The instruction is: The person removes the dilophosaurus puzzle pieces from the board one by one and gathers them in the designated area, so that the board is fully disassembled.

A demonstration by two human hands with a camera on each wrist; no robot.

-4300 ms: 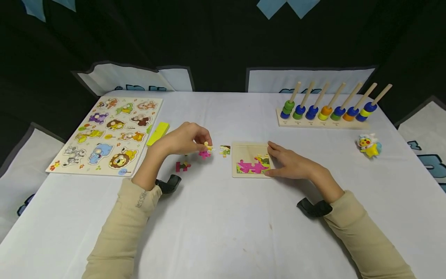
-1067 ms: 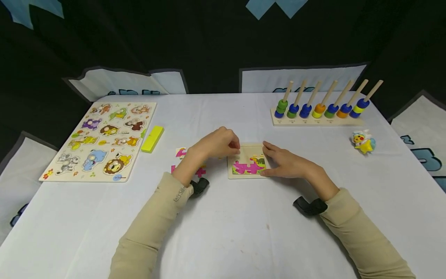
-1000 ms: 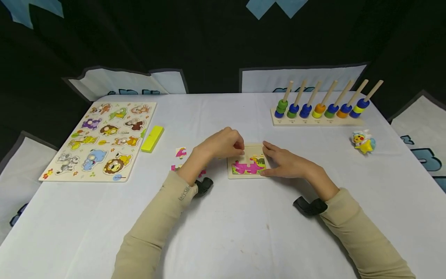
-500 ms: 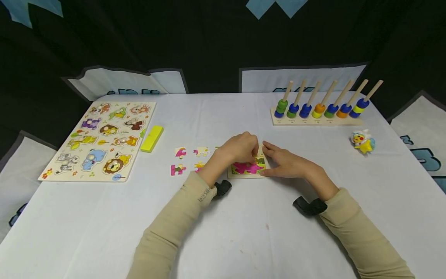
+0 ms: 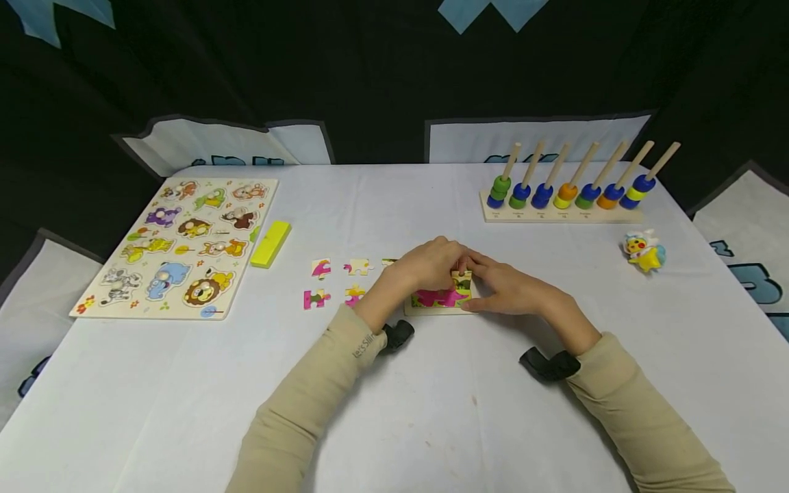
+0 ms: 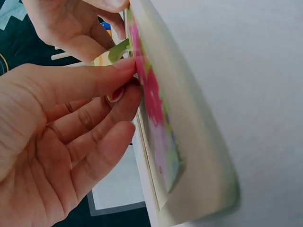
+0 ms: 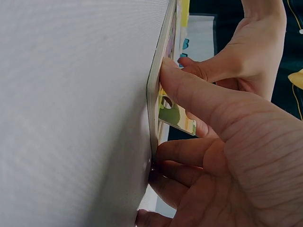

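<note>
My left hand (image 5: 431, 263) pinches a green and cream jigsaw piece (image 7: 182, 120) between thumb and fingers. The piece stands tilted at the right side of a small wooden puzzle tray (image 5: 425, 311). Pink and green pieces (image 6: 152, 97) lie joined along the tray's near side. My right hand (image 5: 508, 287) holds the tray's right edge, thumb at the near corner and fingers farther back. The two hands meet over the tray's far part and hide it in the head view.
Several loose jigsaw pieces (image 5: 320, 268) lie left of the tray. Farther left are a yellow block (image 5: 270, 244) and an animal puzzle board (image 5: 179, 250). A bead stacker with pegs (image 5: 561, 215) stands at back right, near a small yellow figurine (image 5: 644, 250).
My left hand has moved right, from the loose pieces to over the tray, and now reaches its right side with a piece. My right hand has stayed on the tray's edge.
</note>
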